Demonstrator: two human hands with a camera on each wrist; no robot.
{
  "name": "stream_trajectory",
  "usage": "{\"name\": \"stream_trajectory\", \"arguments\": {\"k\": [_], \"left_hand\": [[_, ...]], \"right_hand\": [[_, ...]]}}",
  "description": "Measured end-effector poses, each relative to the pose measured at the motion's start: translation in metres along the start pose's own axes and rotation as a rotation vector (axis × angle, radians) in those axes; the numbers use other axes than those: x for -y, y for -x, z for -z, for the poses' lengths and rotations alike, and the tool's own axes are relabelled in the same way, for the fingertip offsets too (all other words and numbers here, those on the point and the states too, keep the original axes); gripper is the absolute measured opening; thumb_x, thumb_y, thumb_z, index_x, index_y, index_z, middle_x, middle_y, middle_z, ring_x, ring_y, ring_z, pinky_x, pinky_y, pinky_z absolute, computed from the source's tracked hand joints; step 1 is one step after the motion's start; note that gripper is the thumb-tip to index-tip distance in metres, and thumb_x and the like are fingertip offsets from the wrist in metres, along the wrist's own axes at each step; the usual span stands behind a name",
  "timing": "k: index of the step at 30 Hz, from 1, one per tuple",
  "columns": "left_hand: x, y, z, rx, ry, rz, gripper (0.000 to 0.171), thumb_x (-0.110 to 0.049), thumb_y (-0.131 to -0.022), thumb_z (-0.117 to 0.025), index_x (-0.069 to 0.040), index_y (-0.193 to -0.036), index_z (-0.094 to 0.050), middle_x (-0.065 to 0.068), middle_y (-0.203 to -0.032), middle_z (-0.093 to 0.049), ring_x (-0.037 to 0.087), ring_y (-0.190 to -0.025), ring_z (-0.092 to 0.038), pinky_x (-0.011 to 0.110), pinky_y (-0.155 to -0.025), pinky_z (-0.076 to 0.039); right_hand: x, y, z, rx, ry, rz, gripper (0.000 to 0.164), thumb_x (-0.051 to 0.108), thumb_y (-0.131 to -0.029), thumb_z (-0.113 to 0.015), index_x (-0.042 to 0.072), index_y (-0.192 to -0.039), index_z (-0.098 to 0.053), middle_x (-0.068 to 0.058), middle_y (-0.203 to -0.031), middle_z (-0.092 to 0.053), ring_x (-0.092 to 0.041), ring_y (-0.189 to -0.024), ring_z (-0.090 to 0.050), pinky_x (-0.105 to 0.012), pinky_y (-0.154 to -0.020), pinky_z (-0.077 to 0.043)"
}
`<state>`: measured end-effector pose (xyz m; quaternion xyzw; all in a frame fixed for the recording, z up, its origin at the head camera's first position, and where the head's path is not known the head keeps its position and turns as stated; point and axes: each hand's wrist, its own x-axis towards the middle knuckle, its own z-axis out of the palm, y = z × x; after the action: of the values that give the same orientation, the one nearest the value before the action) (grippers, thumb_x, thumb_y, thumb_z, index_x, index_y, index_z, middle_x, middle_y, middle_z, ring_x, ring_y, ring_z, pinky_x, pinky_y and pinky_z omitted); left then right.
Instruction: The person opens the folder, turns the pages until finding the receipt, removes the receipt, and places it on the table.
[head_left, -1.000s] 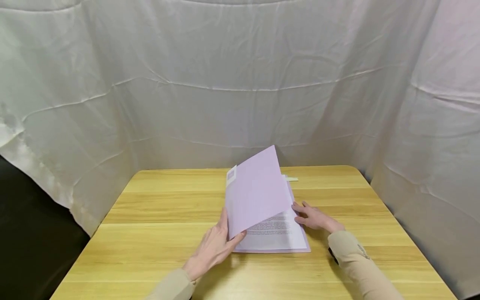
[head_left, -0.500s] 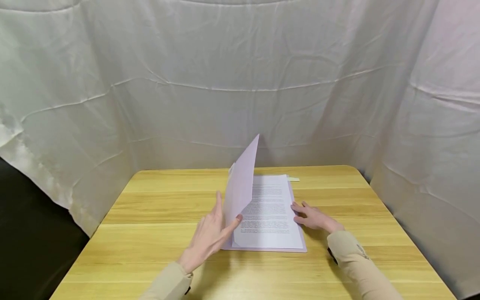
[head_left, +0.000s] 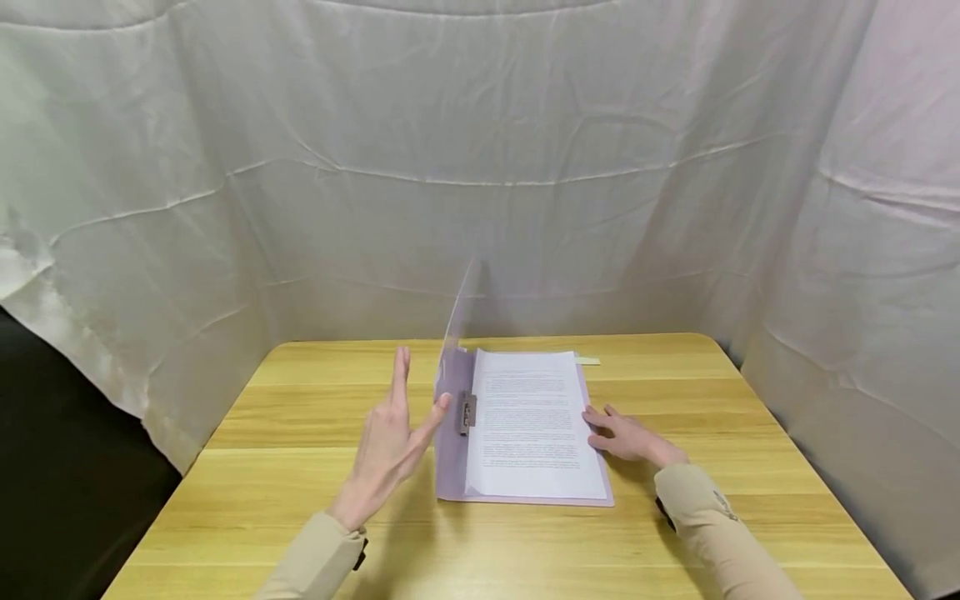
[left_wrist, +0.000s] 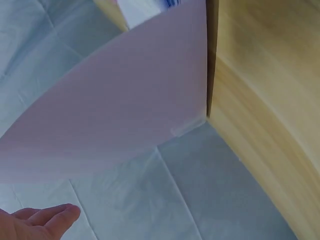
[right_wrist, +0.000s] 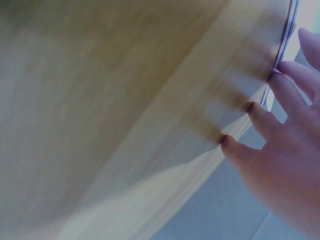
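A lilac clip folder (head_left: pixel 452 471) lies on the wooden table, its cover (head_left: pixel 454 333) standing nearly upright along the left side. Inside, a metal clip (head_left: pixel 467 415) sits by the spine next to printed sheets (head_left: pixel 528 425). My left hand (head_left: pixel 386 442) is just left of the cover, fingers straight and thumb spread, the thumb tip overlapping the cover's lower edge. The left wrist view has the cover (left_wrist: pixel 125 95) curving above the left fingertips (left_wrist: pixel 67 217). My right hand (head_left: pixel 630 435) rests at the folder's right edge; its spread fingertips (right_wrist: pixel 230 142) meet the table there.
A pale yellow tab (head_left: pixel 589 361) sticks out at the folder's upper right. Grey cloth (head_left: pixel 510 233) hangs behind and beside the table (head_left: pixel 322 417). Something black (head_left: pixel 67 467) shows at the far left, beyond the table's edge.
The cover has swung up and to the left from lying low over the sheets, uncovering the page and metal clip. My left hand moved left and up with it; my right hand stayed put.
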<state>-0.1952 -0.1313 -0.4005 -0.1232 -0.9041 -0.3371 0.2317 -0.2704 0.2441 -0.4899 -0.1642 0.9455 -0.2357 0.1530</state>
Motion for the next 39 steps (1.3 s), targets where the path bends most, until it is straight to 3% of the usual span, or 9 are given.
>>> {"name": "stream_trajectory", "arguments": {"k": [3, 4, 7, 12, 16, 19, 24, 28, 39], "left_hand": [[0.002, -0.003, 0.006, -0.060, 0.014, -0.051, 0.089, -0.041, -0.098, -0.062, -0.011, -0.163, -0.008, 0.020, -0.160, -0.036, 0.012, -0.046, -0.046, 0.035, -0.067, -0.060], [0.003, -0.004, 0.007, -0.076, 0.020, -0.068, 0.088, -0.039, -0.098, -0.063, -0.011, -0.163, -0.010, 0.020, -0.160, -0.036, 0.020, -0.055, -0.059, 0.040, -0.079, -0.062], [0.007, -0.005, 0.011, -0.118, 0.031, -0.126, 0.084, -0.033, -0.097, -0.064, -0.012, -0.162, -0.015, 0.019, -0.159, -0.039, 0.037, -0.081, -0.071, 0.051, -0.099, -0.056], [0.016, -0.006, 0.014, -0.180, 0.030, -0.237, 0.075, -0.023, -0.097, -0.064, -0.010, -0.160, -0.025, 0.015, -0.160, -0.041, 0.035, -0.087, -0.070, 0.051, -0.105, -0.052], [0.026, -0.006, 0.016, -0.252, 0.028, -0.346, 0.062, -0.013, -0.097, -0.060, -0.003, -0.154, -0.036, 0.015, -0.158, -0.044, 0.039, -0.124, -0.062, 0.035, -0.114, -0.046], [0.033, -0.007, 0.017, -0.306, 0.042, -0.432, 0.052, -0.008, -0.097, -0.055, 0.002, -0.147, -0.044, 0.018, -0.153, -0.050, 0.039, -0.135, -0.054, 0.025, -0.121, -0.035], [0.041, -0.011, 0.021, -0.374, 0.054, -0.546, 0.041, -0.002, -0.095, -0.050, 0.009, -0.134, -0.056, 0.024, -0.137, -0.061, 0.041, -0.131, -0.055, 0.031, -0.122, -0.035], [0.045, -0.013, 0.027, -0.411, 0.029, -0.585, 0.035, 0.001, -0.092, -0.050, 0.011, -0.123, -0.062, 0.026, -0.123, -0.065, 0.043, -0.124, -0.059, 0.037, -0.122, -0.036], [0.053, -0.013, 0.042, -0.405, -0.127, -0.573, 0.033, 0.013, -0.081, -0.059, 0.007, -0.111, -0.069, 0.024, -0.110, -0.068, 0.040, -0.113, -0.063, 0.038, -0.125, -0.033]], "right_hand": [[0.000, 0.000, 0.000, 0.001, -0.004, 0.000, 0.059, 0.027, -0.103, -0.056, 0.000, -0.152, -0.039, -0.027, -0.161, -0.030, -0.059, -0.148, -0.017, -0.077, -0.116, -0.015], [0.000, 0.000, 0.000, 0.000, -0.003, 0.003, 0.059, 0.027, -0.103, -0.056, -0.001, -0.152, -0.039, -0.027, -0.161, -0.030, -0.059, -0.148, -0.017, -0.077, -0.116, -0.016], [0.000, -0.001, -0.001, -0.002, 0.003, 0.007, 0.059, 0.027, -0.103, -0.056, -0.001, -0.152, -0.039, -0.026, -0.161, -0.031, -0.059, -0.147, -0.018, -0.077, -0.115, -0.017], [0.000, -0.002, -0.002, -0.002, -0.002, 0.007, 0.059, 0.028, -0.103, -0.056, 0.000, -0.152, -0.039, -0.025, -0.161, -0.031, -0.059, -0.148, -0.018, -0.077, -0.115, -0.017], [-0.001, -0.002, -0.002, -0.004, 0.000, 0.011, 0.059, 0.028, -0.103, -0.056, 0.000, -0.152, -0.040, -0.025, -0.161, -0.031, -0.059, -0.148, -0.018, -0.077, -0.115, -0.017], [-0.002, -0.003, -0.002, -0.005, 0.003, 0.013, 0.060, 0.029, -0.103, -0.056, 0.000, -0.152, -0.039, -0.025, -0.161, -0.031, -0.059, -0.148, -0.018, -0.077, -0.115, -0.017], [-0.003, -0.003, -0.003, -0.009, 0.007, 0.016, 0.059, 0.028, -0.103, -0.056, -0.001, -0.152, -0.040, -0.025, -0.161, -0.032, -0.058, -0.148, -0.018, -0.077, -0.115, -0.018], [-0.003, -0.003, -0.004, -0.009, 0.014, 0.020, 0.058, 0.027, -0.103, -0.056, -0.001, -0.151, -0.040, -0.026, -0.160, -0.032, -0.059, -0.148, -0.018, -0.077, -0.115, -0.017], [-0.002, -0.002, -0.003, -0.016, 0.010, 0.042, 0.058, 0.026, -0.103, -0.055, -0.003, -0.151, -0.040, -0.027, -0.160, -0.033, -0.059, -0.147, -0.017, -0.077, -0.115, -0.016]]}}
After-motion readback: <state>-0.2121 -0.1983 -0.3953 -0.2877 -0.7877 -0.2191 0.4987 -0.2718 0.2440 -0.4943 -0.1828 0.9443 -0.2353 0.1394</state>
